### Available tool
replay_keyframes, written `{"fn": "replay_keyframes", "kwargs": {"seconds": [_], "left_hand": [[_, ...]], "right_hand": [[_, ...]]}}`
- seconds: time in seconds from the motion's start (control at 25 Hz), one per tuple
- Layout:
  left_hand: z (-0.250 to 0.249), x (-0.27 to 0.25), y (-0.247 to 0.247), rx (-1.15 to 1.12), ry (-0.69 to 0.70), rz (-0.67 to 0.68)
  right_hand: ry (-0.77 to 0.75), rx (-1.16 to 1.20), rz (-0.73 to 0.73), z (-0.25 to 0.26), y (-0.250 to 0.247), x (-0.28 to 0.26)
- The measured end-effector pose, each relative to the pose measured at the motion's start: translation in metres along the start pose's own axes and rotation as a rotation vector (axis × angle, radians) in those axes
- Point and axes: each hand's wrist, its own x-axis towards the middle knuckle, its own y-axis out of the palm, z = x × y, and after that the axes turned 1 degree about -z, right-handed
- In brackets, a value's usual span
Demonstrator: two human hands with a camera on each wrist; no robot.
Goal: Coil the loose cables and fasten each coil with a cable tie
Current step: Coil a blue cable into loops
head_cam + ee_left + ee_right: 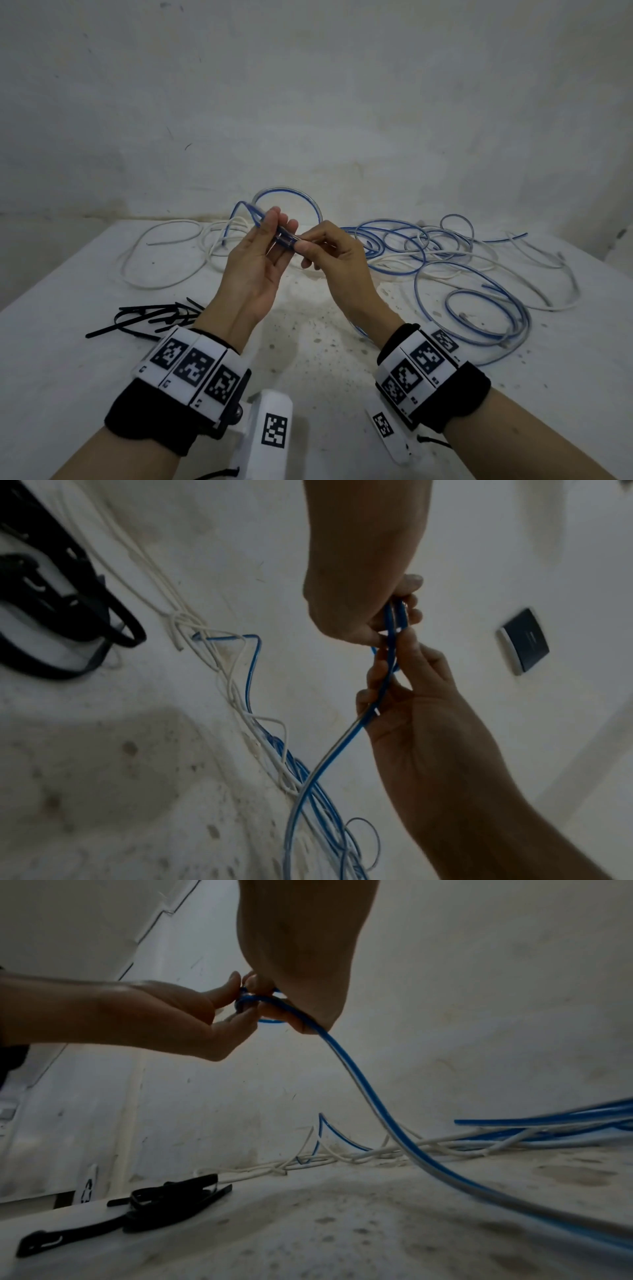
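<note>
Both hands pinch one glossy blue-and-clear ribbon cable (286,238).
We see left hand (255,260), right hand (334,255) gripping its folded strands above the speckled white table (308,342).

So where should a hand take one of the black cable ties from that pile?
Judging by the head view, pinch a cable tie by the thin tail sticking out toward the table's left edge, coming from above-left. Those ends lie free and flat; the other ends overlap in the heap beside the left hand's wrist.

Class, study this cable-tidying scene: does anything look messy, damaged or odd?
The blue cables and white cables lie tangled across each other on the stained, speckled table, none coiled yet. Black cable ties sit in a loose heap. Both hands pinch one blue cable; no damage shows.
</note>
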Motion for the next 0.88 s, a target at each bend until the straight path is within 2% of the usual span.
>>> {"fn": "replay_keyframes", "kwargs": {"seconds": [0.08,0.16,0.24,0.36,0.44,0.56,0.6,0.64,0.68,0.76,0.8,0.84,0.88], "left_hand": [[-0.001,0.003,0.000,0.000,-0.011,-0.044],[-0.008,0.008,-0.002,-0.022,-0.016,-0.031],[-0.024,0.015,-0.004,-0.057,-0.015,-0.025],[-0.064,0.028,-0.018,-0.114,-0.034,-0.074],[-0.088,0.032,-0.034,-0.052,-0.035,-0.086],[-0.098,0.028,-0.053,0.158,-0.103,-0.079],[-0.097,0.027,-0.058,0.220,-0.120,-0.095],[-0.095,0.026,-0.060,0.275,-0.119,-0.120],[-0.094,0.024,-0.061,0.324,-0.101,-0.144],[-0.094,0.019,-0.058,0.452,-0.073,-0.148],[-0.092,0.016,-0.056,0.560,-0.070,-0.115],[-0.088,0.013,-0.052,0.686,-0.074,-0.063],[-0.083,0.010,-0.048,0.819,-0.082,0.009]], "right_hand": [[0.001,-0.094,0.011,-0.001,0.001,0.000],[-0.024,-0.274,0.082,0.000,0.000,0.000],[-0.067,-0.423,0.207,0.000,-0.005,0.000],[-0.020,-0.626,0.412,0.003,-0.025,0.002],[0.015,-0.778,0.497,0.004,-0.048,0.003],[-0.015,-1.108,0.536,0.004,-0.078,0.001],[0.020,-1.202,0.543,0.007,-0.085,0.001],[0.119,-1.240,0.557,0.012,-0.091,0.000],[0.277,-1.193,0.573,0.019,-0.097,0.000],[0.610,-0.931,0.547,0.037,-0.108,-0.005],[0.705,-0.832,0.493,0.046,-0.112,-0.007],[0.739,-0.781,0.409,0.055,-0.116,-0.007],[0.711,-0.781,0.303,0.062,-0.118,-0.008]]}}
